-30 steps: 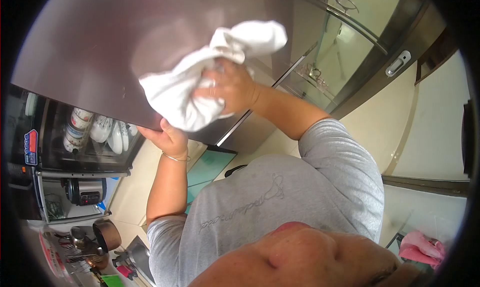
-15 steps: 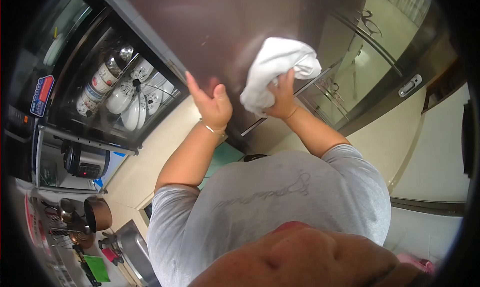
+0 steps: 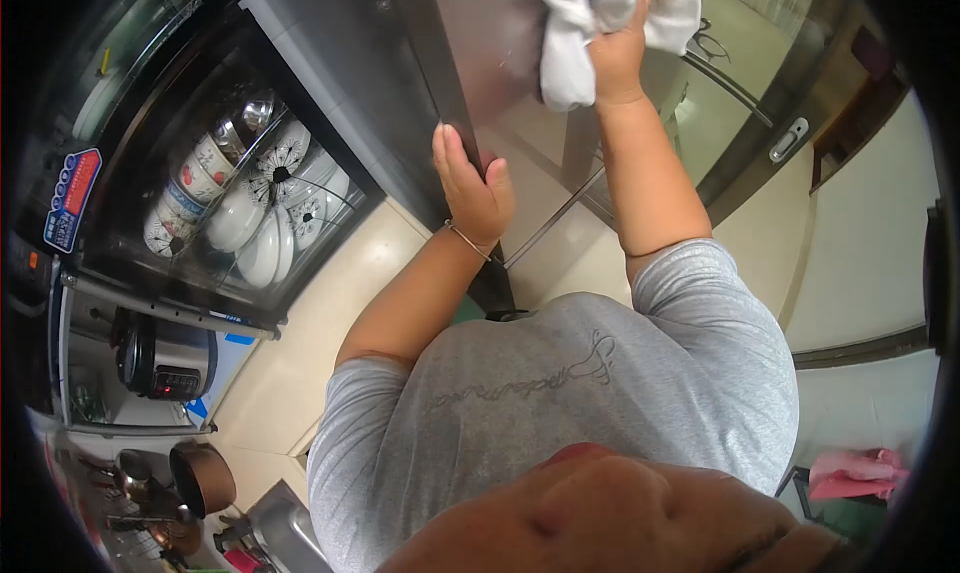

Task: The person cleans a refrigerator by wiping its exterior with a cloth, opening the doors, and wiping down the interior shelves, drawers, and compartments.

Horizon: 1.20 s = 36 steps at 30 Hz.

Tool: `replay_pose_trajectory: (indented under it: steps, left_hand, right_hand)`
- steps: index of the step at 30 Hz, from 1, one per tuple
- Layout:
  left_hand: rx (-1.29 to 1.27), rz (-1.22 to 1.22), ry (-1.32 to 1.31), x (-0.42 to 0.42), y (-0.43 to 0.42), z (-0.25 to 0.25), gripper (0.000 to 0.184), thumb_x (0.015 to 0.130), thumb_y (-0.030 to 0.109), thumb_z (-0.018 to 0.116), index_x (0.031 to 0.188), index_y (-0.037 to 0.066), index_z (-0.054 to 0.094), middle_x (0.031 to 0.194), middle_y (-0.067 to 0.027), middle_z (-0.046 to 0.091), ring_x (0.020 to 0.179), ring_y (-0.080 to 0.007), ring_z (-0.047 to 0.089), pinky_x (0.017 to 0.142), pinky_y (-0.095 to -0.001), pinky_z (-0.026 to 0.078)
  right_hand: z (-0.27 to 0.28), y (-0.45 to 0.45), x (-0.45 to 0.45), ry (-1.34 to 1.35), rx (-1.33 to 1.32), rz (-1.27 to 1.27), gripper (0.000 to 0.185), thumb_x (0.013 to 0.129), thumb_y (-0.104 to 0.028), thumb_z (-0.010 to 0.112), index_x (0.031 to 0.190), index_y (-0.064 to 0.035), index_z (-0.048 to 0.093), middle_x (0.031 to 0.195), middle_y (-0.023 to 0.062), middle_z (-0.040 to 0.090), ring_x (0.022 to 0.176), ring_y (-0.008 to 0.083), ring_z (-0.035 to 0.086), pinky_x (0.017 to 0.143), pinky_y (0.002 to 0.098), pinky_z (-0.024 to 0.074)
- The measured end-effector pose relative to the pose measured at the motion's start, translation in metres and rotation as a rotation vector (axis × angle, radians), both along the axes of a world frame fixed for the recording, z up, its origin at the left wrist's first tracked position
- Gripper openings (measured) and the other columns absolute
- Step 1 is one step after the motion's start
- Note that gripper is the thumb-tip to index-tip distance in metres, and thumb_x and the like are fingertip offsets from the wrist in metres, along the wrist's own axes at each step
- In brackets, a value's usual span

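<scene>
My left hand (image 3: 478, 198) rests against the edge of a glossy brown door panel (image 3: 505, 68), its fingers stretched out and the thumb apart. A metal bangle (image 3: 466, 241) circles that wrist. Higher up and to the right, my right hand (image 3: 618, 61) grips a bunched white cloth (image 3: 572, 48) pressed on the panel's glossy surface. Folds of the cloth hang on both sides of that hand and hide part of its fingers.
At the left stands a dark glass-fronted cabinet (image 3: 310, 273) with bowls and plates (image 3: 238, 221). Below it is a cooker (image 3: 180, 363), then a copper-coloured pot (image 3: 203, 478) and a sink (image 3: 285, 528). A door handle (image 3: 789, 140) shows at right, a pink cloth (image 3: 855, 473) lower down.
My right hand has moved the white cloth up and to the right across the panel. My left hand has shifted right and now lies at the panel's edge. The panel's side has come into view.
</scene>
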<state>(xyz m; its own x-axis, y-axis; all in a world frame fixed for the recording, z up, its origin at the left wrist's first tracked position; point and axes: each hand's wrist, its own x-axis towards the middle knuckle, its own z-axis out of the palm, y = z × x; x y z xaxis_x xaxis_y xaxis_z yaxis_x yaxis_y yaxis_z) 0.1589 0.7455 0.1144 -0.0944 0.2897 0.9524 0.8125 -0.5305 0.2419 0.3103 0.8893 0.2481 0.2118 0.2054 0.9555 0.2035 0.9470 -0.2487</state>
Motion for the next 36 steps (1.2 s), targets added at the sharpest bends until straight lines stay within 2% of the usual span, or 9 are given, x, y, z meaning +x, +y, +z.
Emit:
replay_pose_trajectory:
  steps: [8,14,17,20,21,22,25,30,36]
  left_hand:
    - [0.066,-0.008,-0.033,0.002,0.002,-0.001,0.067,0.09,0.023,0.055,0.138,-0.012,0.023,0.136,-0.0366,0.031,0.121,-0.0497,0.039,0.103,-0.0498,0.033]
    - [0.011,-0.11,-0.131,0.002,0.002,0.002,0.066,0.085,0.017,0.057,0.137,-0.01,0.027,0.134,-0.0346,0.034,0.122,-0.0493,0.039,0.104,-0.0487,0.033]
    - [-0.003,-0.016,-0.085,0.007,0.0,0.005,0.065,0.089,0.023,0.054,0.137,-0.011,0.025,0.134,-0.0352,0.034,0.122,-0.0486,0.038,0.104,-0.0499,0.03]
    - [0.044,0.031,-0.044,0.004,0.006,-0.006,0.064,0.093,0.025,0.05,0.137,-0.012,0.024,0.135,-0.0357,0.033,0.122,-0.0485,0.038,0.104,-0.0505,0.03]
    - [0.041,0.036,-0.037,0.005,0.006,-0.007,0.064,0.093,0.026,0.05,0.137,-0.013,0.024,0.136,-0.0357,0.033,0.123,-0.0484,0.038,0.105,-0.0503,0.03]
    - [0.037,0.041,-0.032,0.005,0.006,-0.008,0.064,0.094,0.027,0.049,0.137,-0.013,0.024,0.136,-0.0357,0.033,0.123,-0.0484,0.038,0.105,-0.0502,0.03]
    - [-0.006,-0.041,-0.102,0.006,0.009,-0.011,0.066,0.094,0.029,0.05,0.137,-0.013,0.023,0.136,-0.0354,0.033,0.124,-0.0484,0.038,0.105,-0.05,0.029]
    - [-0.064,0.026,-0.225,0.019,0.001,-0.008,0.067,0.091,0.022,0.053,0.139,-0.013,0.02,0.139,-0.0306,0.031,0.127,-0.0402,0.037,0.105,-0.0457,0.033]
    - [-0.054,-0.098,-0.375,0.034,0.006,-0.006,0.07,0.091,0.012,0.052,0.142,-0.01,0.01,0.139,-0.0226,0.034,0.125,-0.0289,0.041,0.104,-0.0384,0.036]
  right_hand:
    - [-0.13,-0.047,-0.014,-0.145,-0.192,-0.041,0.076,0.075,-0.017,0.069,0.137,0.0075,0.032,0.141,0.0277,0.032,0.135,0.0427,0.025,0.112,0.0487,0.0178]
    - [-0.048,-0.086,-0.019,-0.418,0.201,-0.092,0.067,0.058,-0.046,0.075,0.115,-0.0138,0.062,0.132,0.025,0.042,0.118,0.0501,0.035,0.099,0.0545,0.0302]
    - [0.009,-0.07,-0.004,-0.638,0.276,-0.092,0.088,0.056,-0.054,0.076,0.129,-0.0097,0.053,0.137,0.0283,0.036,0.123,0.0457,0.036,0.103,0.051,0.0286]
    - [0.042,-0.016,0.003,-0.304,0.267,-0.074,0.063,0.068,-0.039,0.072,0.12,-0.0067,0.057,0.126,0.0187,0.05,0.112,0.0412,0.046,0.098,0.0471,0.0352]
    - [0.067,-0.004,0.009,-0.261,0.36,-0.08,0.101,0.07,-0.039,0.077,0.143,0.0048,0.023,0.138,0.0255,0.038,0.13,0.0382,0.037,0.109,0.0426,0.0285]
    - [0.073,-0.006,0.021,-0.148,0.269,-0.057,0.085,0.071,-0.033,0.075,0.139,-0.0017,0.035,0.131,0.0242,0.046,0.12,0.0353,0.047,0.103,0.0432,0.0356]
    - [0.049,0.063,0.058,-0.084,0.072,-0.082,0.036,0.08,-0.025,0.064,0.109,-0.0028,0.062,0.104,0.0159,0.065,0.094,0.0322,0.061,0.083,0.0422,0.0472]
    - [-0.091,0.101,0.05,0.085,-0.129,0.053,0.086,0.072,-0.049,0.072,0.139,-0.0077,0.038,0.139,0.0262,0.035,0.127,0.0453,0.033,0.108,0.0553,0.0216]
    - [-0.113,-0.003,0.052,-0.538,0.06,0.133,0.074,0.064,-0.052,0.073,0.124,-0.012,0.057,0.134,0.0183,0.045,0.127,0.0391,0.039,0.106,0.0507,0.0291]
